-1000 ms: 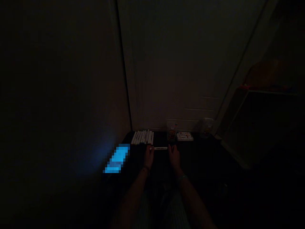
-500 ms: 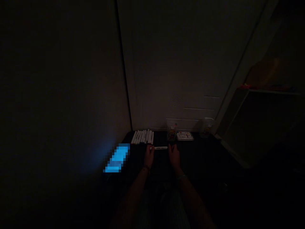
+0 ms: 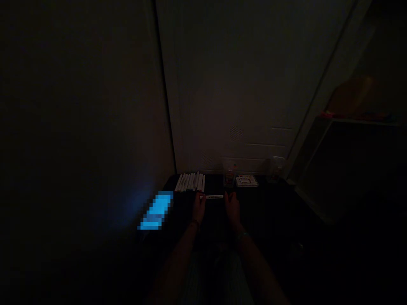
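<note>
A white marker [image 3: 215, 196] lies level between my two hands, close above the dark tabletop or on it; the dimness hides which. My left hand [image 3: 199, 208] is closed with its fingertips on the marker's left end. At the right end, the bent fingers of my right hand [image 3: 233, 208] are closed on the tip, though the exact contact is hard to see. Just beyond my left hand, several white markers [image 3: 190, 182] lie side by side in a row. Behind my right hand sits a small stack of white markers [image 3: 247, 181].
Two clear plastic containers [image 3: 229, 174] with labels stand along the wall, the other container [image 3: 276, 170] further right. A glowing, blurred-out screen [image 3: 156, 211] is at the table's left. Walls rise at the back and left. A shelf unit [image 3: 362, 122] stands at the right.
The picture has become darker. Both hands and the marker have stayed in practically the same place.
</note>
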### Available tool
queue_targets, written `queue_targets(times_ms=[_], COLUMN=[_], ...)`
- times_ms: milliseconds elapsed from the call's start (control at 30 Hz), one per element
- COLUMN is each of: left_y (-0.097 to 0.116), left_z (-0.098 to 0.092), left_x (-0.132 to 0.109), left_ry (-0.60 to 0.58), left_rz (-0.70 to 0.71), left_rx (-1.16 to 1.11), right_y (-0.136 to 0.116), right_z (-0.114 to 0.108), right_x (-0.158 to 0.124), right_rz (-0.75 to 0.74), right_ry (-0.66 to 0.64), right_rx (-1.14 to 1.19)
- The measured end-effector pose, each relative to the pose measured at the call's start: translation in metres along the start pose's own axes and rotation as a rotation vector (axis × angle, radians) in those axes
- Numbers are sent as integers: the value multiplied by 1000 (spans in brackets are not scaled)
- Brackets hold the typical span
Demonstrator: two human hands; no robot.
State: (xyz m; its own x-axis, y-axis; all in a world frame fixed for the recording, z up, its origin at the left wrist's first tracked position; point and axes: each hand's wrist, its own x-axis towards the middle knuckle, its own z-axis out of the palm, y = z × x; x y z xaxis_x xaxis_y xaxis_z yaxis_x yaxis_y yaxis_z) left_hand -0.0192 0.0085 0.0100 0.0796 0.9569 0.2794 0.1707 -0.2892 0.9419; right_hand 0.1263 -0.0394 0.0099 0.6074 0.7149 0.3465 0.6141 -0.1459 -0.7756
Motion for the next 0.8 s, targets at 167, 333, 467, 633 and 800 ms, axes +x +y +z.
queue_targets(times_ms=[167,333,467,633,800], left_y=[-1,0,0,2,4], left_z=[0,0,0,0,-2], left_x=[0,-1,0,-1,-2], left_ry=[21,29,7,29,12], left_rz=[16,-12,0,-20,-14], left_rx=[9,9,17,30,26], right_y=[2,2,3,6,7], right_z=[0,1,2,3,4], right_x=[-1,0,1,1,1], right_rz=[-21,-26,-30,-54,-60], right_ry=[8,18,18,21,13], right_rx=[26,22,0,-18,-24])
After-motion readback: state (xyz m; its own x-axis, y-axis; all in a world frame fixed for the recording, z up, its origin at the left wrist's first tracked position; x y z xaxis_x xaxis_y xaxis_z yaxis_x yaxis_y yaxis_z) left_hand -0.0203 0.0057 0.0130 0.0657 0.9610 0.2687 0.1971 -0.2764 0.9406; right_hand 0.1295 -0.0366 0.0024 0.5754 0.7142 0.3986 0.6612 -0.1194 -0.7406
